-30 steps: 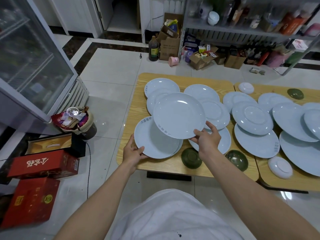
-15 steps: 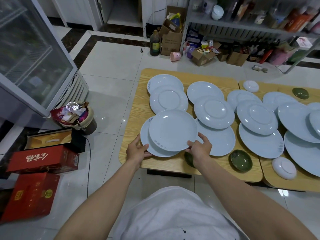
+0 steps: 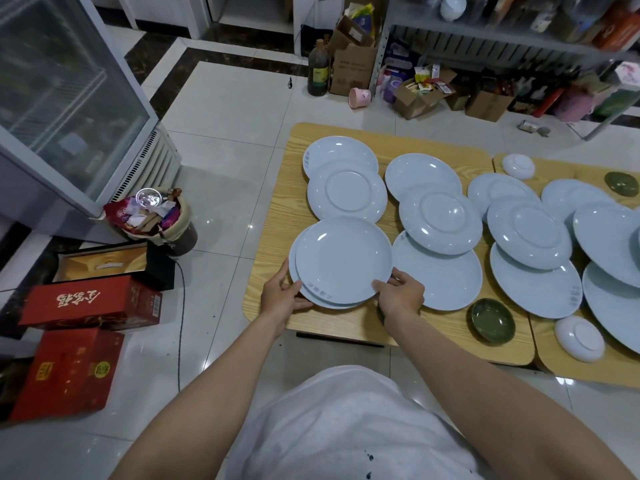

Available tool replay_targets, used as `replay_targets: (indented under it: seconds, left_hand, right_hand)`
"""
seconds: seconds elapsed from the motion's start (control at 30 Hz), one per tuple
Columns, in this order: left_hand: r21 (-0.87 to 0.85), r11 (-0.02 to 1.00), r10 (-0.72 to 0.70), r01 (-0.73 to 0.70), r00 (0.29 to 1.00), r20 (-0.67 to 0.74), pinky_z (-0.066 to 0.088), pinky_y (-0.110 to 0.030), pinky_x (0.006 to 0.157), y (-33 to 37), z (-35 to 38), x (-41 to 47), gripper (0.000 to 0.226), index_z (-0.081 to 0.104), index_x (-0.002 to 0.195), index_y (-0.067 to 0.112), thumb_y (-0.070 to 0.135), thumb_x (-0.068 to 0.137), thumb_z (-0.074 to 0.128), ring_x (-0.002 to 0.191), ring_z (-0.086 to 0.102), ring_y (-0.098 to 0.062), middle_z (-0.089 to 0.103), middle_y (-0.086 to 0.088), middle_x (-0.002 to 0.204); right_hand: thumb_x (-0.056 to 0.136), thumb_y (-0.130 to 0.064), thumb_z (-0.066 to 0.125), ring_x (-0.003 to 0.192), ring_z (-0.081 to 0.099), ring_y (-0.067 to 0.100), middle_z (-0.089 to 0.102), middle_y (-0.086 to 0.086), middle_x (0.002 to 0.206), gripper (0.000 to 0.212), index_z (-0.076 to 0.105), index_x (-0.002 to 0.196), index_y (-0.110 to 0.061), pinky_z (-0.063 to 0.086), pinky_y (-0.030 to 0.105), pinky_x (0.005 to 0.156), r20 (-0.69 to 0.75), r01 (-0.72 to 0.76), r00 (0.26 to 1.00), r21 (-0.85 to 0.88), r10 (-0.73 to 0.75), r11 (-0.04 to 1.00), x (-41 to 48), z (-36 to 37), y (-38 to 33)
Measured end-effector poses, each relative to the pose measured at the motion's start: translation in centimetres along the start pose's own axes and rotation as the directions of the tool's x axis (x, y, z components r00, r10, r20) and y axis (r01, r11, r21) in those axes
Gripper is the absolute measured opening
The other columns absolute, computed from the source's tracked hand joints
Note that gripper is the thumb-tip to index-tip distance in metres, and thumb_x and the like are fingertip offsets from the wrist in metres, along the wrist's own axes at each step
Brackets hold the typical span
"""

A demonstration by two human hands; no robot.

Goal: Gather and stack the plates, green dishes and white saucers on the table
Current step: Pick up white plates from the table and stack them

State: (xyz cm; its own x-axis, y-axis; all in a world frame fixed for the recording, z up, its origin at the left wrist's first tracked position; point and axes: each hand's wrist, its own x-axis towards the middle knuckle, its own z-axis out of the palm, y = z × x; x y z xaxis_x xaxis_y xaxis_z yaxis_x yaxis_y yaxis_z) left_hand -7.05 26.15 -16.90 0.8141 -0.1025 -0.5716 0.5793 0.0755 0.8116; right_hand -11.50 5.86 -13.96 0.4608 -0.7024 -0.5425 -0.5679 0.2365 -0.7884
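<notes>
Two pale blue plates [image 3: 343, 259] lie stacked at the near left corner of the wooden table [image 3: 273, 216]. My left hand [image 3: 282, 294] grips the stack's left rim and my right hand [image 3: 400, 292] grips its right rim. Several more pale blue plates [image 3: 440, 216] spread across the table, some overlapping, some upside down. A green dish [image 3: 492, 320] sits near the front edge, another green dish [image 3: 621, 183] far right. One white saucer [image 3: 579, 338] lies upside down at the front right and another white saucer [image 3: 518, 165] at the back.
A second table [image 3: 588, 368] joins on the right. On the floor at the left stand a full waste bin [image 3: 156, 216], red boxes [image 3: 90, 303] and a glass-door fridge [image 3: 62, 105]. Cardboard boxes, a dark bottle [image 3: 318, 69] and shelving line the far side.
My right hand has lowered the plate it held up onto the plate under my left hand. Both hands now hold the rims of that stack.
</notes>
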Motion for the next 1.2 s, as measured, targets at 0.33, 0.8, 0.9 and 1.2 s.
replay_targets:
  seconds: [0.33,0.8,0.9,1.2]
  left_hand:
    - [0.025,0.999,-0.024,0.024,1.0,-0.01,0.062,-0.036,0.069,0.3,0.1,0.2,0.066,0.035,0.152,0.028,-0.001,0.097,0.056,0.082,0.075,-0.028,0.07,-0.004,0.103]
    - [0.018,0.999,-0.038,0.037,0.999,0.024,0.06,-0.028,0.063,0.5,-0.1,-0.1,0.065,0.032,0.153,0.03,0.002,0.099,0.053,0.076,0.075,-0.023,0.071,-0.007,0.104]
    - [0.035,0.999,-0.02,0.02,1.0,0.002,0.06,-0.029,0.062,0.4,-0.1,0.0,0.065,0.038,0.15,0.032,0.0,0.096,0.055,0.075,0.075,-0.024,0.072,0.001,0.097]
    - [0.679,0.702,0.339,-0.216,0.939,-0.051,0.039,-0.023,0.085,3.3,1.4,-0.7,0.04,0.058,0.136,0.016,0.017,0.096,0.055,0.11,0.054,-0.02,0.059,-0.002,0.113]
  right_hand:
    - [0.075,0.004,0.08,0.088,0.065,0.022,0.066,-0.003,0.083,0.041,0.073,0.113,-0.01,0.055,0.038,0.094,0.015,0.011,1.0,-0.162,-0.009,0.987,0.8,0.7,0.3]
    - [0.077,0.004,0.078,0.073,0.057,0.012,0.06,-0.009,0.077,0.028,0.07,0.096,-0.015,0.052,0.026,0.079,0.062,0.037,0.998,-0.213,-0.025,0.976,0.3,0.9,0.3]
    - [0.077,0.005,0.074,0.075,0.06,0.013,0.063,-0.01,0.077,0.027,0.071,0.092,-0.016,0.055,0.03,0.08,0.083,0.043,0.996,-0.198,-0.027,0.979,0.2,0.7,0.3]
    - [0.092,-0.027,0.067,0.103,0.061,0.022,0.064,0.008,0.129,0.043,0.061,0.131,-0.011,0.042,0.029,0.085,0.261,0.343,0.934,-0.455,-0.245,0.822,-0.3,-1.9,-1.7]
